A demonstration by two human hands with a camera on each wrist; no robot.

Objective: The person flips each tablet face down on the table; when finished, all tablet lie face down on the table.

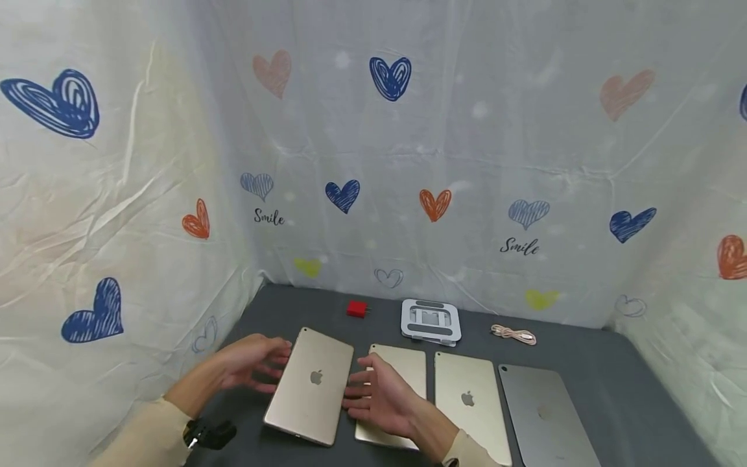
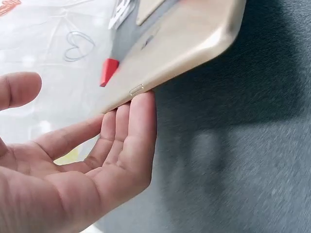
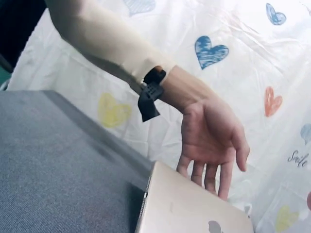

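Observation:
A gold tablet, its back with the apple logo facing up, is tilted and partly lifted off the dark table, between both hands. My left hand is at its left edge. In the left wrist view the fingertips of that hand touch the tablet's rim, while the thumb stays apart from it. My right hand has its fingers spread at the tablet's right edge, thumb raised; whether they bear weight is hard to tell. That hand partly covers a second gold tablet lying flat.
Right of the hands lie another gold tablet and a grey tablet. Along the back of the table are a red charger plug, a folded silver stand and a bundled cable. Heart-patterned curtains surround the table.

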